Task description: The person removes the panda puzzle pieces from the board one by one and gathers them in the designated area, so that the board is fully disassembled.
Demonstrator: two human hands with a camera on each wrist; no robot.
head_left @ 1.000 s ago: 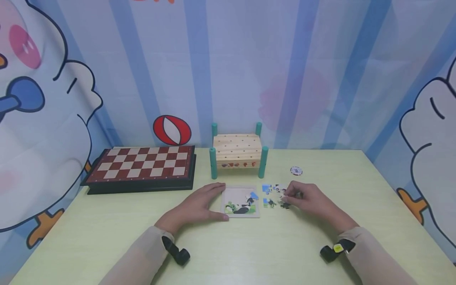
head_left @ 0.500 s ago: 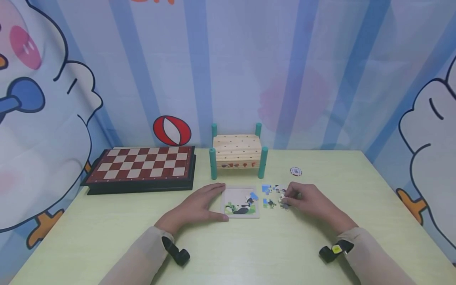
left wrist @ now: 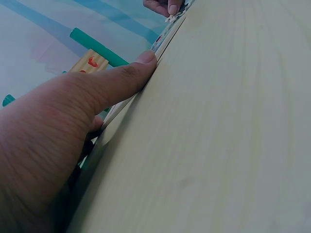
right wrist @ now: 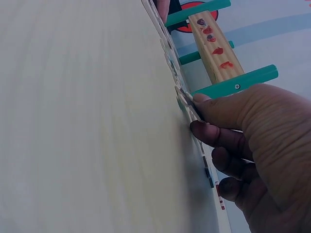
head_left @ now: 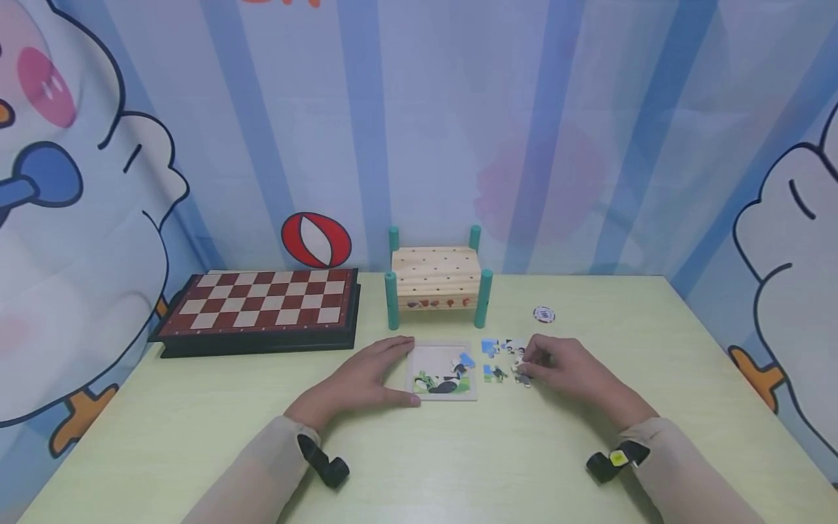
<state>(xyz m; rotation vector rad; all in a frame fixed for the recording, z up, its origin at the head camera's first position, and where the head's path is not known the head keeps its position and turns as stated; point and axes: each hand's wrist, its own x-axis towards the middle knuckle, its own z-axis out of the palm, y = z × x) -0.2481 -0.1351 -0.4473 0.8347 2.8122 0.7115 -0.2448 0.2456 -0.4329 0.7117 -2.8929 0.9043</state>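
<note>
A square wooden puzzle tray point(head_left: 428, 355) lies on the table, with several panda-picture pieces along its bottom and right side. My left hand point(head_left: 356, 382) holds the tray's left side, thumb at the near corner and fingers at the far one. Right of the tray, loose jigsaw pieces point(head_left: 489, 348) with blue, green and black print lie in a small group. My right hand point(head_left: 572, 371) is over that group's right edge, thumb and forefinger pinching a puzzle piece point(right wrist: 196, 112). In the right wrist view the piece is tilted and seen nearly edge-on; its other fingers are curled below.
Behind the tray stands a small wooden stand point(head_left: 437, 271) with green posts and pegholes. A folded chessboard box point(head_left: 262, 309) sits at the back left. A round poker chip point(head_left: 544, 314) lies behind the loose pieces. A printed curtain point(head_left: 445, 131) hangs along the table's back edge.
The piece at my right fingertips has shifted slightly and shows greyer than before. My left hand and the tray stay in place.
</note>
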